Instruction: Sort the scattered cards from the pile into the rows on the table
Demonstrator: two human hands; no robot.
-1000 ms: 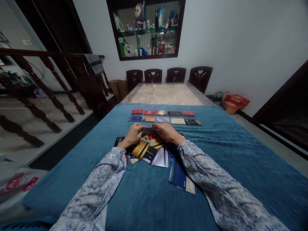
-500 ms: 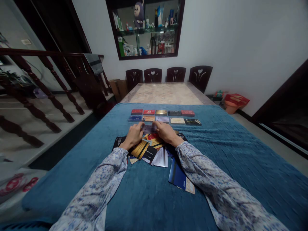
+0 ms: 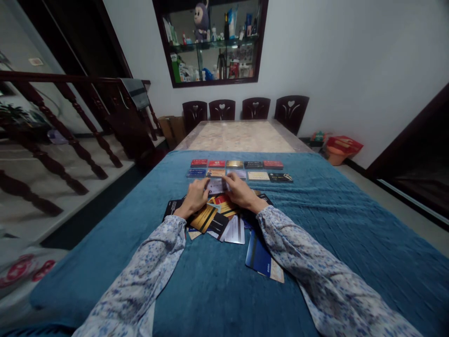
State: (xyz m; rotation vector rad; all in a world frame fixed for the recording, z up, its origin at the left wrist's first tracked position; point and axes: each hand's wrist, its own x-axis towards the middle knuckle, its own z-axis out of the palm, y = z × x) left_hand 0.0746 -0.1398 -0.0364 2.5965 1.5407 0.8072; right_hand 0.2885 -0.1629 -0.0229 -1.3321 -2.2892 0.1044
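Observation:
Between my two hands is a pale lilac card point(image 3: 216, 186), raised at the far side of a loose heap of cards. My left hand point(image 3: 197, 195) pinches its left edge, and the fingers of my right hand point(image 3: 241, 191) close on its right edge. Under and around my wrists the heap shows a gold card point(image 3: 204, 218), a black card point(image 3: 219, 224), a silver-white card point(image 3: 235, 230) and a red card point(image 3: 221, 199). Nearer me, by my right forearm, lies a blue card point(image 3: 257, 255) over a beige one. My hands hide part of the heap.
Beyond my hands, two rows of card stacks stand on the blue cloth point(image 3: 210, 290), among them a red stack point(image 3: 199, 163), a cream stack point(image 3: 258, 176) and a black stack point(image 3: 281, 178). Dark chairs point(image 3: 292, 112) line the table's far end. A wooden railing point(image 3: 70, 77) runs at left.
The lilac card has tilted, so more of its face shows between my hands. My right fingers have risen slightly. The heap and the stacks lie as before.

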